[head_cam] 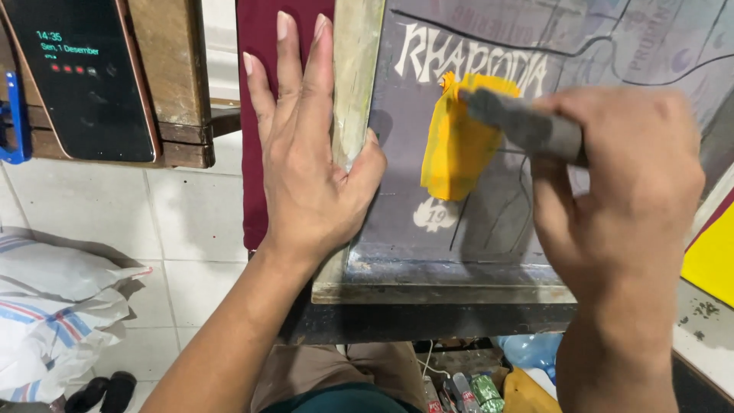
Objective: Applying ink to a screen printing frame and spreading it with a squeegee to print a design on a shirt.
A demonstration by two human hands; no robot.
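The wooden-framed printing screen (459, 260) fills my view, lying flat on the dark table (428, 321). Left of the screen's edge rail, my left hand (313, 153) lies open and flat, pinning frame and maroon cloth (256, 92), gripping nothing. My right hand (619, 191) is curled tight round a grey squeegee handle (527, 126) over the mesh, blade on yellow ink (459, 138). Best, I reckon: even pressure, frame held firm. Below the screen, white floor tiles (183, 222) and a crumpled sack (53, 306).
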